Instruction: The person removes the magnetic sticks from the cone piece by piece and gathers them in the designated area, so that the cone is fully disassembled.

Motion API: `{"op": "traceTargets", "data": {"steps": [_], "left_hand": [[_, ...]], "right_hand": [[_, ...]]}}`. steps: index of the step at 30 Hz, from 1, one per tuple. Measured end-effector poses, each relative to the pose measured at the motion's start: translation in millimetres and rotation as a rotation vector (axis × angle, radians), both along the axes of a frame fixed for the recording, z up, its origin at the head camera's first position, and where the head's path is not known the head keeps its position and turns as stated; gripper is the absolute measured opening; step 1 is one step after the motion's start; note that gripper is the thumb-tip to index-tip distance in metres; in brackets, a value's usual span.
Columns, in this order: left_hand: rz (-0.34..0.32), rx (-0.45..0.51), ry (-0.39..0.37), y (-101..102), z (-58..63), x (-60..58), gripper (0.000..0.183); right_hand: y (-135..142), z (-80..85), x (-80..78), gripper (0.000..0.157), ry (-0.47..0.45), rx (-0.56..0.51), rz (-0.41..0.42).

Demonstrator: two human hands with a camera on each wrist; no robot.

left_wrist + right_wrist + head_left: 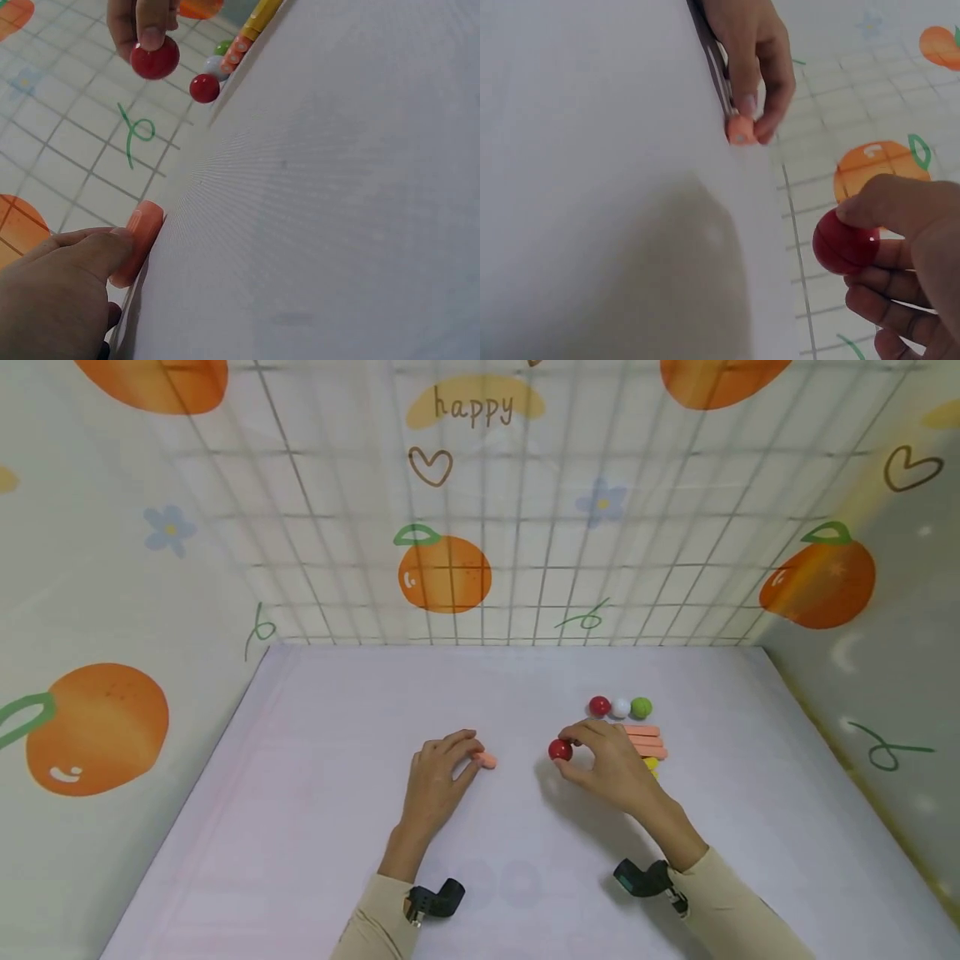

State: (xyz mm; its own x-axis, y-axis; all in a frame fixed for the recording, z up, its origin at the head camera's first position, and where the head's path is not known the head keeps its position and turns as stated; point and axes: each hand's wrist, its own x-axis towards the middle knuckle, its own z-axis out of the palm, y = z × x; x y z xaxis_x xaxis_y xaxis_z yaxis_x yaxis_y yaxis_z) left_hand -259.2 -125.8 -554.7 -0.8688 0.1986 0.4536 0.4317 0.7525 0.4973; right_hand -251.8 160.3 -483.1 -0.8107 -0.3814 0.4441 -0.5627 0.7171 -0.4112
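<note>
My left hand [438,781] pinches a short salmon-coloured rod [487,761] that lies on the white tabletop; its rounded side shows well in the left wrist view, at the fingertips. Farther right, my right hand [611,764] holds a glossy red ball [559,750] between thumb and fingers. That ball [845,241] is raised off the surface, and a thin seam line crosses it in the right wrist view. Behind the right hand lie several salmon rods [647,741] side by side, partly hidden by the hand.
Beyond the rods sit a second red ball [599,706], a white ball [621,708] and a green ball [641,707] in a row. Yellow pieces [651,765] lie just nearer than the rods. A patterned cloth with a grid [517,585] stands along the table's back edge.
</note>
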Motion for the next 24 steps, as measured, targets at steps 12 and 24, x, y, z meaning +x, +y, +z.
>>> {"op": "traceTargets", "data": {"steps": [12,24], "left_hand": [[-0.006,0.02,0.0,2,2.7,3.5,0.021],[-0.005,0.016,0.002,2,0.4,1.6,0.022]], "right_hand": [[53,8.6,-16.4,0.028,0.013,-0.039,-0.078],[84,10.7,-23.4,0.037,-0.131,-0.032,-0.194]]}}
